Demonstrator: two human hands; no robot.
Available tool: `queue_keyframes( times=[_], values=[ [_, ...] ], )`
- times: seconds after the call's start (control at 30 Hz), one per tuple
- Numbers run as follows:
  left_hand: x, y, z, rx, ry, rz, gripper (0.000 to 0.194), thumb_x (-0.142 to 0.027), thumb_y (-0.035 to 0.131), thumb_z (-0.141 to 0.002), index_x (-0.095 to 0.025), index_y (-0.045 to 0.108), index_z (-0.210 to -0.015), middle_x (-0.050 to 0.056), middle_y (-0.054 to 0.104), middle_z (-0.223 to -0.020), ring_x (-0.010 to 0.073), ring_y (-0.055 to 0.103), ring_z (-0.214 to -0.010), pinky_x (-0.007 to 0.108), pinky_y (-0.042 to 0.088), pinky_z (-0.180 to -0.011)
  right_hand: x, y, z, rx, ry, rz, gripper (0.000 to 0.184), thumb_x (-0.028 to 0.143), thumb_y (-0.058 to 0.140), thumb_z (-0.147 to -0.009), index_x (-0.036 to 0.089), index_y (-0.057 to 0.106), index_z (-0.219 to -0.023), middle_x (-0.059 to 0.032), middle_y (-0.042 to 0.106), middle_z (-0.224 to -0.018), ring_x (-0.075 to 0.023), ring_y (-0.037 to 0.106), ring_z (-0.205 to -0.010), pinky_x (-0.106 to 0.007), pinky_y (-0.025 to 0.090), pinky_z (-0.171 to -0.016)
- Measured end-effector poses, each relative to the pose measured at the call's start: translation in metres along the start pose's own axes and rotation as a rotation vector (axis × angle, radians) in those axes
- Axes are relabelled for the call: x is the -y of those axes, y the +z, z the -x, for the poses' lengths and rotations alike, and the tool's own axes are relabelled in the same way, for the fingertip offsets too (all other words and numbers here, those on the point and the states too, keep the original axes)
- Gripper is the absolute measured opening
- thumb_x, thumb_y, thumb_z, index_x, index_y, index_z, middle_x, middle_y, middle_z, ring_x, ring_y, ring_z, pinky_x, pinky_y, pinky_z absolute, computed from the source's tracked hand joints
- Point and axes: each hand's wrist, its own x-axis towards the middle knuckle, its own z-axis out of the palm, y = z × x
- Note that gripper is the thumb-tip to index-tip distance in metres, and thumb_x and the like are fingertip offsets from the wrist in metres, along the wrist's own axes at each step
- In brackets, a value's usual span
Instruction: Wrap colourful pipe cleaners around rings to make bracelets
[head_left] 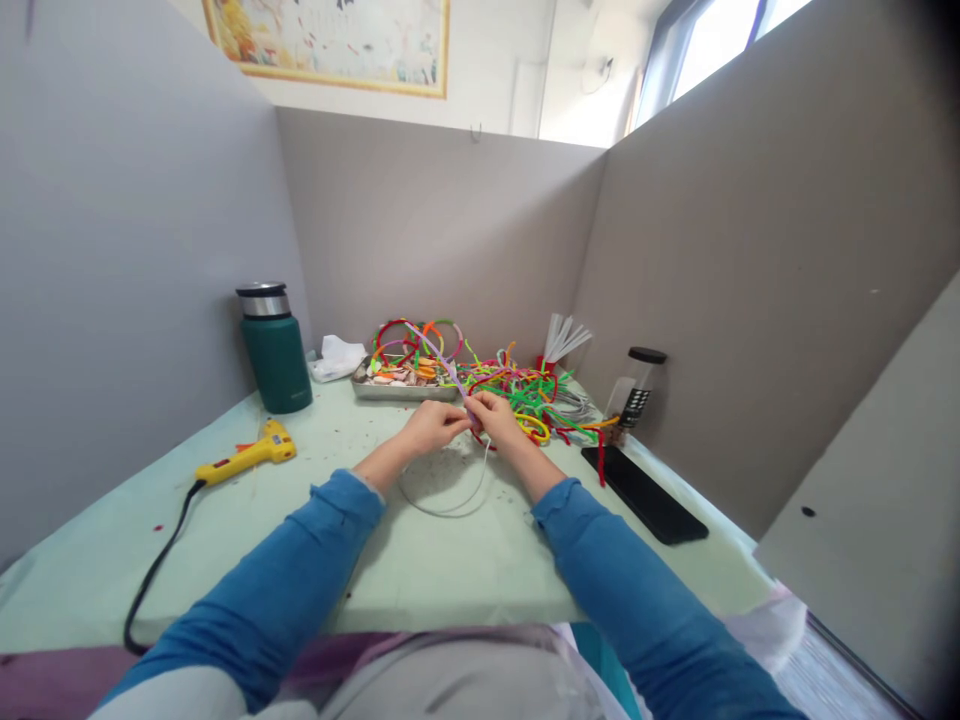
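My left hand (435,426) and my right hand (493,412) meet over the middle of the table, fingertips pinched close together. Between them is a light purple pipe cleaner (448,368), its long end sticking up and away to the left. A thin pale hoop (448,515) hangs below the hands, and its upper part disappears behind the fingers. Both hands are closed; the fingers partly hide how the pipe cleaner meets the hoop. Just beyond my right hand lies a tangled heap of coloured pipe cleaners (536,390).
A metal tray (405,392) of small pieces stands behind the hands, with colourful wrapped hoops (442,330) near it. Left are a green bottle (276,360), white tissue (339,357) and a corded yellow glue gun (247,458). Right are a black phone (645,495) and clear bottle (637,390).
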Motion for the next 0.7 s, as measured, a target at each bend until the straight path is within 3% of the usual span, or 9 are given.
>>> queue_keyframes(
  times=[0.17, 0.3, 0.5, 0.7],
  values=[
    [-0.004, -0.002, 0.002, 0.11, -0.028, -0.02, 0.028, -0.027, 0.045, -0.079, -0.013, 0.064, -0.062, -0.002, 0.053, -0.051, 0.0081, 0.039, -0.05, 0.021, 0.025, -0.051, 0.001, -0.006, 0.005, 0.023, 0.052, -0.13, 0.028, 0.041, 0.065, -0.067, 0.016, 0.053, -0.068, 0.0055, 0.048, -0.051, -0.0069, 0.042, -0.042, -0.022, 0.035, -0.043],
    [-0.006, 0.001, 0.004, 0.124, -0.082, 0.079, 0.019, -0.022, 0.047, -0.075, -0.014, 0.065, -0.075, -0.002, 0.056, -0.055, 0.0089, 0.044, -0.052, 0.019, 0.029, -0.051, 0.001, -0.007, 0.009, 0.049, 0.093, -0.146, 0.027, 0.039, 0.067, -0.065, 0.016, 0.055, -0.072, 0.0048, 0.051, -0.054, -0.0065, 0.043, -0.045, -0.021, 0.036, -0.045],
    [-0.003, 0.006, 0.005, 0.124, -0.128, 0.147, 0.027, -0.032, 0.049, -0.076, -0.015, 0.069, -0.084, 0.0, 0.063, -0.065, 0.0105, 0.05, -0.058, 0.019, 0.033, -0.053, -0.001, -0.007, 0.01, 0.075, 0.095, -0.119, 0.027, 0.039, 0.066, -0.066, 0.016, 0.053, -0.072, 0.0058, 0.05, -0.051, -0.0067, 0.042, -0.043, -0.021, 0.033, -0.043],
    [0.001, 0.009, 0.004, 0.112, -0.125, 0.166, 0.032, -0.04, 0.051, -0.076, -0.015, 0.07, -0.082, 0.001, 0.064, -0.067, 0.0113, 0.051, -0.06, 0.019, 0.034, -0.053, -0.002, -0.008, 0.01, 0.072, 0.086, -0.102, 0.027, 0.039, 0.066, -0.065, 0.017, 0.052, -0.07, 0.0064, 0.048, -0.049, -0.0068, 0.04, -0.042, -0.021, 0.033, -0.043]
  ],
)
